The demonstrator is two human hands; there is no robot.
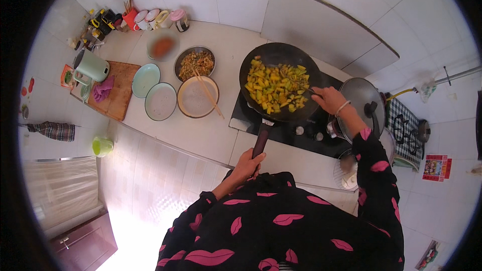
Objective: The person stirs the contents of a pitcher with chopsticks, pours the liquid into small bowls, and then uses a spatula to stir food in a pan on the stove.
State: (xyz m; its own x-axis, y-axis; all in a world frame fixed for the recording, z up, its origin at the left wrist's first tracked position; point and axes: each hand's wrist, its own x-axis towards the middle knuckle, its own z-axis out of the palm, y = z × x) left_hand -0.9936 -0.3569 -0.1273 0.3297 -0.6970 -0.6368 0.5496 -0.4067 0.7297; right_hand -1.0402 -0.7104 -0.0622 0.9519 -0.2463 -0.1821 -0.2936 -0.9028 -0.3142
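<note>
A dark wok (280,54) on the black gas cooktop (327,141) holds chopped yellow-green vegetable pieces (276,84). My left hand (246,165) grips the wok's dark handle (261,141). My right hand (331,100), with a bracelet at the wrist, is closed around a utensil whose thin dark shaft (307,89) reaches into the food; its far end is hidden among the pieces. To the left, a metal bowl of chopped cooked food (196,64) stands beside a yellowish bowl of whitish liquid (197,96), across which a pair of chopsticks (207,92) lies.
Two pale green bowls (146,80) (160,101) stand left of the chopsticks. Beyond them is a wooden cutting board (122,90) with a purple cloth (102,89) and an electric kettle (92,66). A glass lid (362,101) stands close to my right forearm; a wire rack (340,173) lies at the counter's front edge.
</note>
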